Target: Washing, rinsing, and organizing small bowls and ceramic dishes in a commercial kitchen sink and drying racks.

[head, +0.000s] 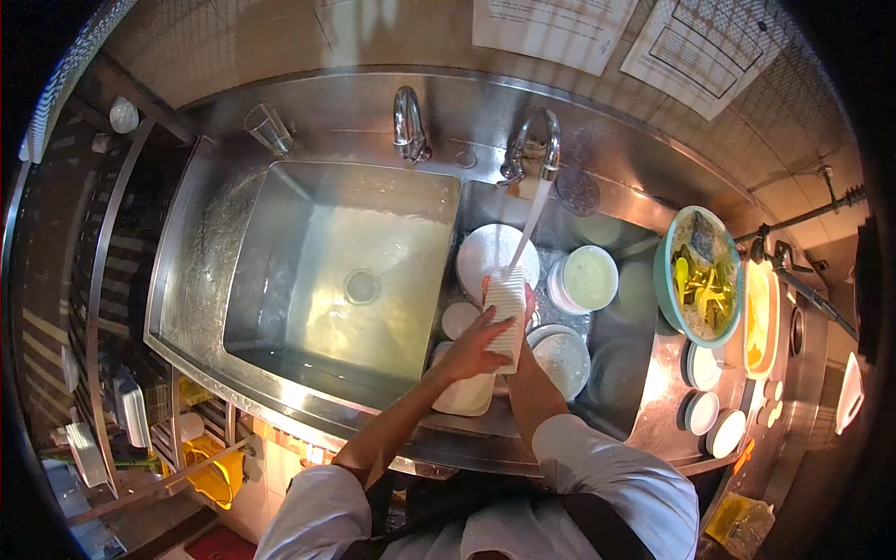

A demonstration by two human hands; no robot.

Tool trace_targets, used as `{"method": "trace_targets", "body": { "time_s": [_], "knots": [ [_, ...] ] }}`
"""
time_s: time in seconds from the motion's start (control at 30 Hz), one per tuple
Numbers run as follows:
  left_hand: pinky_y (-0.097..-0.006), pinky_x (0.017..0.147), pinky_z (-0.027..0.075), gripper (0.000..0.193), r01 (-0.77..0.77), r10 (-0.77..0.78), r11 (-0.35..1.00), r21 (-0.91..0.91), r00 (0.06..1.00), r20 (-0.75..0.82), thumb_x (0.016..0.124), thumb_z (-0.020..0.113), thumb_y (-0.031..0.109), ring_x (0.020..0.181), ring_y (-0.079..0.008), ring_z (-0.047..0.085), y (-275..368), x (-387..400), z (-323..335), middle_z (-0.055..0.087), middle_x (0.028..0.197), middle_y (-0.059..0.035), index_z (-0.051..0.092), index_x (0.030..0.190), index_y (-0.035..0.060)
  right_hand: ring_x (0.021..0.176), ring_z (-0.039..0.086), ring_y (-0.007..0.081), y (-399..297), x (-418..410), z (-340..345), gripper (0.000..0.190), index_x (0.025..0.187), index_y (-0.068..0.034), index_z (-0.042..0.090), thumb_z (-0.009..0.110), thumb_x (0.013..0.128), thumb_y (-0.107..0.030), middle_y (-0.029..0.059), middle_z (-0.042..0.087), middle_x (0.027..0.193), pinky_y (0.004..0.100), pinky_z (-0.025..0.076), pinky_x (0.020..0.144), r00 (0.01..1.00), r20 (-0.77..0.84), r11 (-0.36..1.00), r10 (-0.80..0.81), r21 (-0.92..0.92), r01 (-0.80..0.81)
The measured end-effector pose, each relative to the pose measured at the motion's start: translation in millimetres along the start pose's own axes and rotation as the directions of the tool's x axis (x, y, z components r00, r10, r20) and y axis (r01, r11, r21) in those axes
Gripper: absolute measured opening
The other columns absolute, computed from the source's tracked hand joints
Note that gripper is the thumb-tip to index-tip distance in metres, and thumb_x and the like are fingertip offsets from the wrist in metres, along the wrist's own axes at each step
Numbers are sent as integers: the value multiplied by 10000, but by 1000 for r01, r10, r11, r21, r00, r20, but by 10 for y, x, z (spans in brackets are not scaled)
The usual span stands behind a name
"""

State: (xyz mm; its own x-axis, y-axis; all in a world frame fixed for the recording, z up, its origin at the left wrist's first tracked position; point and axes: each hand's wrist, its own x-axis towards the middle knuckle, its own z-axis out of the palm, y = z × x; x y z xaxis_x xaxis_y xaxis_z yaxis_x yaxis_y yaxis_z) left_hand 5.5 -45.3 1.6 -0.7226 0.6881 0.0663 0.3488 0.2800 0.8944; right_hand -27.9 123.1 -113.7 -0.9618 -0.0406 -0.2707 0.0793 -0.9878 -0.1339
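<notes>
Over the right sink basin, both my hands hold a tall stack of small white dishes (pixel 505 308) under running water. My left hand (pixel 483 346) lies across the stack's left side with spread fingers. Along the right side and underneath is my right hand (pixel 530 308), partly hidden by the stack. Water from the right faucet (pixel 553 143) falls on the far end of the stack. Around it in the basin are a large white plate (pixel 490 252), a round container of cloudy liquid (pixel 591 278), more stacked plates (pixel 563 364) and a squarish white dish (pixel 465 395).
The left basin (pixel 364 231) holds cloudy water. A second faucet (pixel 408 126) and a clear glass (pixel 269 129) stand behind it. On the right counter are a teal bowl (pixel 661 280) of utensils in suds, a rectangular tub (pixel 770 294) and stacked small dishes (pixel 702 413). A metal rack (pixel 98 280) is at left.
</notes>
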Motion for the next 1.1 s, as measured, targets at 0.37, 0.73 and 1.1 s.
{"method": "trace_targets", "body": {
  "time_s": [0.37, 0.73, 1.1],
  "knots": [
    [-317, 965, 453, 450, 315, -290, 447, -837, 936, 197, 919, 611, 238, 1151, -199, 549, -212, 569, -105, 550, 1280, -83, 500, 1328, 84, 930, 618, 291, -861, 211, 238, 451, 1089, -62, 580, 486, 895, -458, 120, 644, 994, 452, 500, 876, 942, -308, 981, -134, -175, 83],
    [-474, 948, 497, 553, 190, -390, 27, -981, 906, 165, 934, 532, 395, 1142, -308, 546, -408, 538, -528, 515, 1275, -146, 399, 1335, 37, 1074, 597, 274, -688, 243, 308, 446, 1183, -69, 561, 534, 924, -431, 100, 632, 1142, 469, 469, 906, 939, -337, 940, -70, -338, -50],
    [-491, 958, 463, 582, 131, -441, -43, -990, 887, 136, 953, 470, 453, 1141, -271, 551, -360, 318, -752, 515, 1296, -136, 369, 1361, 50, 1057, 589, 275, -113, 242, 805, 360, 1215, -54, 523, 589, 913, -240, 96, 613, 1147, 449, 461, 944, 920, -264, 949, -289, -202, 240]
  ]
}}
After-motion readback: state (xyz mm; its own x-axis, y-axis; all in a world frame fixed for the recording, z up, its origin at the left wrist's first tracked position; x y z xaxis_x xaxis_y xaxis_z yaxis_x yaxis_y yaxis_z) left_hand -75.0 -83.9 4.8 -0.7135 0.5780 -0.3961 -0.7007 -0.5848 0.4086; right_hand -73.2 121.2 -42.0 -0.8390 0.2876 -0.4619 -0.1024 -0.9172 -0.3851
